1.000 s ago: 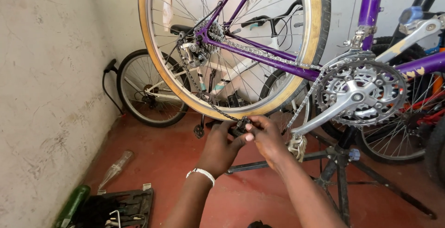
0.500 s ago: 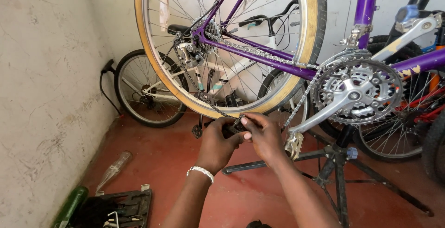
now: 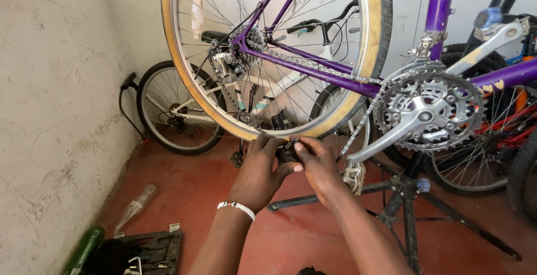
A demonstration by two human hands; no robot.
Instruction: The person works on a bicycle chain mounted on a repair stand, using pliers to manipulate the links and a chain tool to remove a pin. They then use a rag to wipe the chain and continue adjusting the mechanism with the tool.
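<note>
Hands: my left hand & right hand both pinch a small black tool onto the chain under the rear wheel, steadying it.

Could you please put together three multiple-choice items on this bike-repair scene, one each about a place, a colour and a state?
1. Where are both hands working?
A. at the saddle
B. just below the rear wheel's rim
C. on the floor pump

2. What colour is the frame of the bike on the stand?
A. purple
B. green
C. white

3. How is the purple bike held?
A. lying on the floor
B. leaning on the wall
C. raised on a repair stand

Answers:
1 B: left hand and right hand pinch a small dark part under the rear wheel.
2 A: the frame is purple.
3 C: the repair stand carries it.
</note>
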